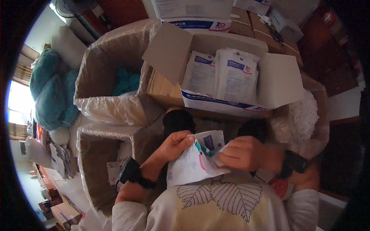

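A white printed plastic packet [184, 168] lies tilted over my lap, its mouth parted. Teal and pink items [199, 147] show in the opening; their kind cannot be made out. My left hand [176, 145] pinches the packet's upper left edge between thumb and fingers. At the right side of the mouth, my right hand [243, 154] is closed with its fingers curled on the packet's edge; whether it also grips the contents is hidden. Beyond my knees stands an open white carton [283, 79] holding upright white packets [236, 77] like this one.
A plastic-lined box [111, 104] with teal pieces [127, 81] inside stands left of the carton. Nearer is another lined box [86, 161] with paper scraps. White shredded material [302, 115] fills a bag at right. Teal bundles [52, 92] are piled far left; more cartons [192, 9] stand behind.
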Demonstrator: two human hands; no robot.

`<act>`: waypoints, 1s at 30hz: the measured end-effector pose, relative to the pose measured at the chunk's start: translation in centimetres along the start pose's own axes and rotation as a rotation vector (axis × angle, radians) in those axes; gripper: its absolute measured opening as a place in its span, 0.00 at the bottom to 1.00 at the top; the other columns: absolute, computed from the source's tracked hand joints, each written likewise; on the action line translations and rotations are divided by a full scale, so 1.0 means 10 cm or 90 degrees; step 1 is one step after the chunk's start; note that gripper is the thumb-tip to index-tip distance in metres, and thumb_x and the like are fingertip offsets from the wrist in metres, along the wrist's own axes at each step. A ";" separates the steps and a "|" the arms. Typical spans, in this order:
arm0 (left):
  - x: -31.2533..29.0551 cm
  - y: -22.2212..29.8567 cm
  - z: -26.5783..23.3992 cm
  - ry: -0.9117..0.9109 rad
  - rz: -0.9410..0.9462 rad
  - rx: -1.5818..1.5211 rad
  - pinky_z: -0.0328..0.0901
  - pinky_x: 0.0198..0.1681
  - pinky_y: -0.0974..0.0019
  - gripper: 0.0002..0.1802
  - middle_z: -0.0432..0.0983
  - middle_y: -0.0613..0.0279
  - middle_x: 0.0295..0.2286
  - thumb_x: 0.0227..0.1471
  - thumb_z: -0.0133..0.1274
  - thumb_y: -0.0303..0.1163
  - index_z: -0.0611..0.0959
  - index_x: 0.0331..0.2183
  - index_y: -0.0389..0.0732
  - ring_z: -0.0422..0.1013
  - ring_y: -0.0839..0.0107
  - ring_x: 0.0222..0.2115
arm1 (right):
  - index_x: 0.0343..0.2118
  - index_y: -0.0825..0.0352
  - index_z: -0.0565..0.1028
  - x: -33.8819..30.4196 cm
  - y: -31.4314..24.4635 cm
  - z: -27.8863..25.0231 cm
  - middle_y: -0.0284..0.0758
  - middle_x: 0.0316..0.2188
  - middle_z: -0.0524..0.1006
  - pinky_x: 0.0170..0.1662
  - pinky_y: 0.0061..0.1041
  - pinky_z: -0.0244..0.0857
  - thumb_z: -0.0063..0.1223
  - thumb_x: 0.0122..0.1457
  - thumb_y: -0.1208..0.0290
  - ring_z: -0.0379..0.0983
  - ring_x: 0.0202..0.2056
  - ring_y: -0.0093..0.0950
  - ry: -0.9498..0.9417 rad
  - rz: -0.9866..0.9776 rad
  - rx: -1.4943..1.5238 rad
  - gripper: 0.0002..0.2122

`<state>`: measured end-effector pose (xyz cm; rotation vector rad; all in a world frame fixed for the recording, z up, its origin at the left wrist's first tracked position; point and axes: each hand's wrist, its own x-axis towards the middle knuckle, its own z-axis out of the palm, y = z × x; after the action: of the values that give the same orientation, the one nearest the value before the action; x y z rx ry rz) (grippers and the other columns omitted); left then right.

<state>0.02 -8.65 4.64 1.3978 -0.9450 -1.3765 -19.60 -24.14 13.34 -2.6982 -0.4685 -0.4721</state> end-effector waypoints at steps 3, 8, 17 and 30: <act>-0.07 -0.11 -0.23 0.183 -0.065 -0.169 0.60 0.27 0.77 0.12 0.67 0.73 0.21 0.55 0.40 0.35 0.75 0.27 0.38 0.62 0.83 0.24 | 0.23 0.62 0.72 -0.21 -0.21 -0.28 0.27 0.20 0.67 0.23 0.22 0.62 0.54 0.44 0.66 0.67 0.24 0.22 0.078 0.131 0.064 0.07; -0.19 -0.01 -0.21 0.105 0.033 0.039 0.60 0.27 0.76 0.06 0.68 0.73 0.23 0.51 0.45 0.29 0.75 0.31 0.38 0.62 0.84 0.25 | 0.25 0.65 0.72 -0.45 0.04 -0.15 0.32 0.21 0.70 0.26 0.27 0.63 0.52 0.49 0.68 0.68 0.23 0.32 0.043 0.358 0.203 0.06; -0.52 0.74 -0.81 0.367 0.125 0.354 0.61 0.26 0.69 0.04 0.70 0.63 0.20 0.43 0.51 0.27 0.76 0.25 0.37 0.66 0.72 0.22 | 0.27 0.67 0.71 -0.23 0.28 -0.37 0.39 0.24 0.73 0.27 0.29 0.63 0.50 0.51 0.70 0.71 0.26 0.36 0.035 0.489 0.028 0.06; -0.21 1.16 0.04 0.043 0.347 0.696 0.41 0.55 0.48 0.07 0.54 0.56 0.52 0.38 0.57 0.36 0.80 0.23 0.45 0.49 0.53 0.54 | 0.27 0.64 0.70 0.45 0.24 -0.25 0.37 0.21 0.72 0.26 0.32 0.64 0.51 0.50 0.65 0.71 0.25 0.37 0.020 0.227 0.110 0.07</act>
<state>0.39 -9.86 16.33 1.7026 -2.0027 -0.3406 -15.32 -26.04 16.58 -2.5261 -0.0139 -0.3533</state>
